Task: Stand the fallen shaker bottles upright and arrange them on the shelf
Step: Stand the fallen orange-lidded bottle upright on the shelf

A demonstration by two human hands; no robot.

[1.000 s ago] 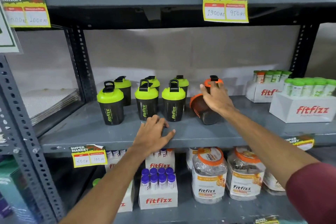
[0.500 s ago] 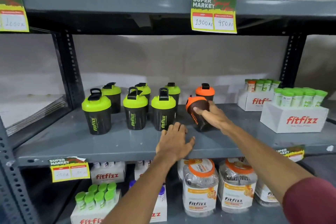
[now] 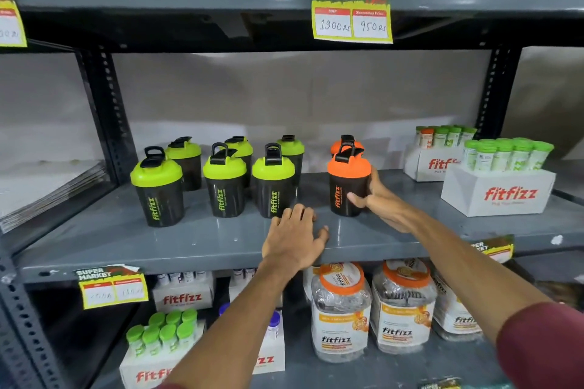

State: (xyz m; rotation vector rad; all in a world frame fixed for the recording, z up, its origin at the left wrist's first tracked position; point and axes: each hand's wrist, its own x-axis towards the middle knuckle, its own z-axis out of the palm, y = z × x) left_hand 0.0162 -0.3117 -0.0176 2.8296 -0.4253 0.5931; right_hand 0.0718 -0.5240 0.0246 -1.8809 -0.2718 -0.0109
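Right hand point(image 3: 377, 199) is clamped on the upright orange shaker point(image 3: 347, 186), which is best slid level into line while the left hand point(image 3: 295, 235), fingers spread, is rested flat on the shelf point(image 3: 189, 240).

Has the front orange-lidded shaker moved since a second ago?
Yes. The front orange shaker was tipped over beside the rear orange shaker; now it stands upright on the shelf in front of it, gripped by the right hand.
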